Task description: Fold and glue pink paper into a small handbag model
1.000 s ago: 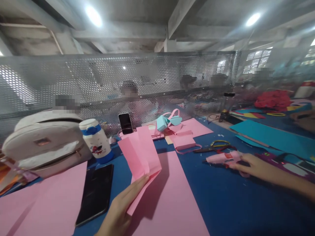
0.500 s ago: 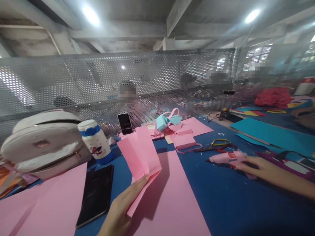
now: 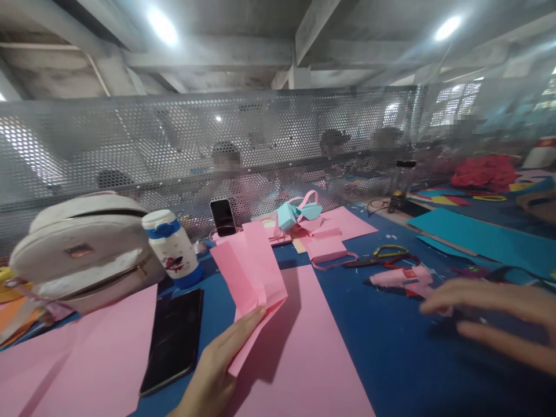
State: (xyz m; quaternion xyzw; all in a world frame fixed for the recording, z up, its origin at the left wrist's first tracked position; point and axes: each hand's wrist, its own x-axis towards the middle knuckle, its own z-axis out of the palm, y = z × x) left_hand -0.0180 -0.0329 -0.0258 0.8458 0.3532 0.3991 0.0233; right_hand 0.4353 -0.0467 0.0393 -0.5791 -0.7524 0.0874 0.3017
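Note:
My left hand [image 3: 223, 359] pinches the lower edge of a folded piece of pink paper [image 3: 249, 266], holding it tilted above a large pink sheet [image 3: 308, 347] on the blue table. To the right, my right hand [image 3: 495, 315] hovers with its fingers apart and nothing between them, slightly blurred. A pink glue gun [image 3: 402, 279] lies on its side just past those fingertips, its handle partly hidden by the hand. Scissors [image 3: 376, 259] with dark blades rest behind the glue gun.
At left are a white backpack [image 3: 87, 249], a white-and-blue bottle [image 3: 174, 249], a black tablet or phone [image 3: 174, 339] and another pink sheet [image 3: 78, 365]. Pink and light-blue paper pieces [image 3: 328, 246] lie ahead, before a perforated metal partition [image 3: 278, 139]. Teal sheets [image 3: 482, 237] are at right.
My right hand has let go of the glue gun, leaving it on the table, and drawn back toward me with its fingers spread. The left hand keeps its grip on the folded paper.

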